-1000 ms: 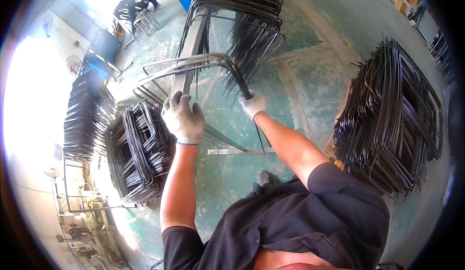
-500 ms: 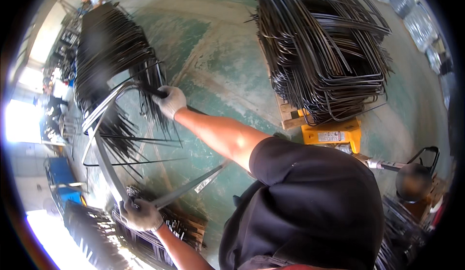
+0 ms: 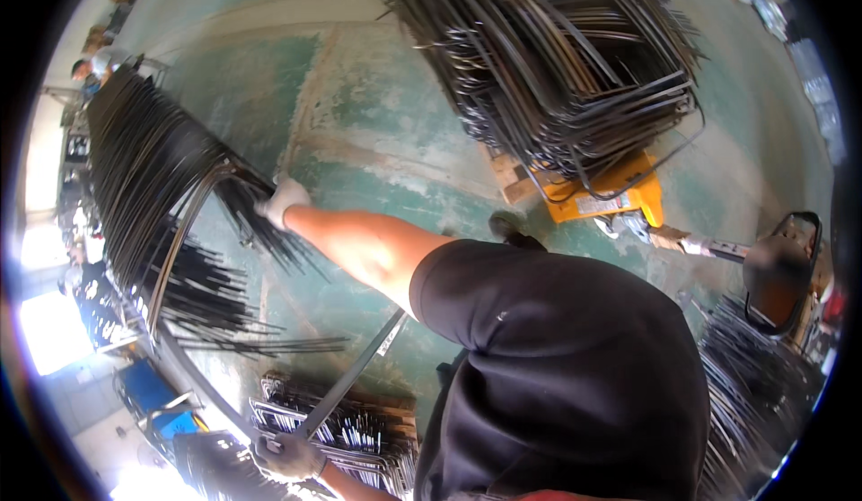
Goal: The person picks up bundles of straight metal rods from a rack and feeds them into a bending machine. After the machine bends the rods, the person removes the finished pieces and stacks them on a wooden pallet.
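My gloved right hand [image 3: 287,202] reaches out to the far left. Its slightly blurred fingers close around the dark legs of some bent metal tubes [image 3: 220,171] on a long stack. Their curved ends catch the light and rest against the stack's near side. Below, my gloved left hand [image 3: 285,456] grips a flat grey metal bar [image 3: 202,377] where it meets a second grey bar [image 3: 355,375] at a corner. The long stack of dark tubes [image 3: 148,151] lies beyond the first bar, its loose ends pointing right.
A tall pile of bent tube frames [image 3: 548,79] sits on a wooden pallet with a yellow pallet jack [image 3: 611,196] under it. More tube frames [image 3: 359,429] lie beside my left hand. Another person [image 3: 106,59] is at the far left. Black tubes [image 3: 754,393] stand at right.
The view has swung, shifting the stacks. The bent tubes near my right hand now lie closer against the long stack. My left hand stays on the grey bar.
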Demonstrator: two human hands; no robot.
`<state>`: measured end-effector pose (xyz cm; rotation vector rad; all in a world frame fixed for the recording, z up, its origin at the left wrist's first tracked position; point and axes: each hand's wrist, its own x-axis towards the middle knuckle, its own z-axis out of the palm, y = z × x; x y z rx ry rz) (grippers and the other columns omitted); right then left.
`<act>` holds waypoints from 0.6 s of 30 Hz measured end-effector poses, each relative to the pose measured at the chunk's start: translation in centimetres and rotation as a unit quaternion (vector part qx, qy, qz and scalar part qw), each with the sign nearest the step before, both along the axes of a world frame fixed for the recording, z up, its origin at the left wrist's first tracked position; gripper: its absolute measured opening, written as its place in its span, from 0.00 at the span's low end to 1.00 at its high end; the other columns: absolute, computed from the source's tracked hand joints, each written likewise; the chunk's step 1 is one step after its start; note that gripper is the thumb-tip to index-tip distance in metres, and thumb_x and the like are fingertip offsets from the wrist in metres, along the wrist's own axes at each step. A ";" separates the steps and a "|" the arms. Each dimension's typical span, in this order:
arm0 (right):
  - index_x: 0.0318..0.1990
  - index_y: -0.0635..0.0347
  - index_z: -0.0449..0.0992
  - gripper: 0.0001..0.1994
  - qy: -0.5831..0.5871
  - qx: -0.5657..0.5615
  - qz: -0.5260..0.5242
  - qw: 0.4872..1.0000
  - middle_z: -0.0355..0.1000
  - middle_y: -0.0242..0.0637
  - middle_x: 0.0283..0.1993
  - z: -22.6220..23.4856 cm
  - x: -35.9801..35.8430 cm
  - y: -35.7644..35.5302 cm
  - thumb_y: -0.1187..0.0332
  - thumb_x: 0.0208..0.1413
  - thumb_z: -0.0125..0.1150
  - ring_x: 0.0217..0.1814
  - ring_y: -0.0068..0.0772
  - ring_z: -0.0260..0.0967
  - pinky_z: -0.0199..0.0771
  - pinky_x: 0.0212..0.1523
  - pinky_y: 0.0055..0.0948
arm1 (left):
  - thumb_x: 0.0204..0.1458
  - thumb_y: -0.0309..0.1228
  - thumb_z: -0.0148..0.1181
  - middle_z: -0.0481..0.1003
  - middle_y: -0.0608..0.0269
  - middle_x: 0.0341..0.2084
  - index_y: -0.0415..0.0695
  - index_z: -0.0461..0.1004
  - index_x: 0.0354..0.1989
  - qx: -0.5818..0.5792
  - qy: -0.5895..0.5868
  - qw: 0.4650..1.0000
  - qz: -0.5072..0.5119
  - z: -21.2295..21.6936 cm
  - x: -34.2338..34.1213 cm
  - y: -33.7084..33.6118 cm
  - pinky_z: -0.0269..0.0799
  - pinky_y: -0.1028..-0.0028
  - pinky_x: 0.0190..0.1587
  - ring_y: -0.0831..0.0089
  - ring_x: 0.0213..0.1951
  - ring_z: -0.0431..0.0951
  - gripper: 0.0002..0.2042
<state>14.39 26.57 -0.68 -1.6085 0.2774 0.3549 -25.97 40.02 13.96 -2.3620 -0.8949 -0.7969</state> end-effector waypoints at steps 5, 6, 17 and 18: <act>0.62 0.63 0.65 0.36 -0.141 -0.082 0.137 0.977 0.62 0.55 0.63 3.9 -8.3 -11.1 0.63 0.45 0.73 0.65 0.55 0.60 0.63 0.66 0.44 | 0.58 0.39 0.53 0.75 0.53 0.32 0.36 0.75 0.40 0.026 0.289 0.949 0.127 -5.0 -7.5 10.9 0.74 0.57 0.52 0.56 0.38 0.77 0.16; 0.62 0.64 0.64 0.35 -0.165 -0.093 0.149 0.971 0.63 0.54 0.63 4.6 -10.0 -15.1 0.64 0.47 0.72 0.65 0.51 0.61 0.62 0.68 0.44 | 0.57 0.37 0.52 0.74 0.52 0.32 0.38 0.74 0.38 0.135 0.169 0.975 0.045 -4.4 -5.6 9.5 0.74 0.58 0.48 0.56 0.37 0.76 0.14; 0.65 0.58 0.63 0.45 -0.243 -0.671 0.076 0.696 0.58 0.46 0.68 4.4 -22.4 -54.2 0.76 0.30 0.70 0.72 0.52 0.51 0.50 0.74 0.47 | 0.55 0.36 0.56 0.76 0.55 0.37 0.40 0.75 0.42 0.074 0.001 0.995 -0.065 -5.2 -1.0 7.6 0.73 0.61 0.47 0.59 0.40 0.76 0.13; 0.66 0.58 0.62 0.46 -0.230 -0.687 0.067 0.686 0.57 0.46 0.68 3.1 -22.2 -55.8 0.74 0.30 0.71 0.73 0.51 0.50 0.48 0.74 0.47 | 0.55 0.36 0.57 0.76 0.55 0.37 0.41 0.75 0.43 0.048 -0.018 0.996 -0.074 -4.8 -0.3 6.5 0.73 0.61 0.47 0.60 0.41 0.76 0.13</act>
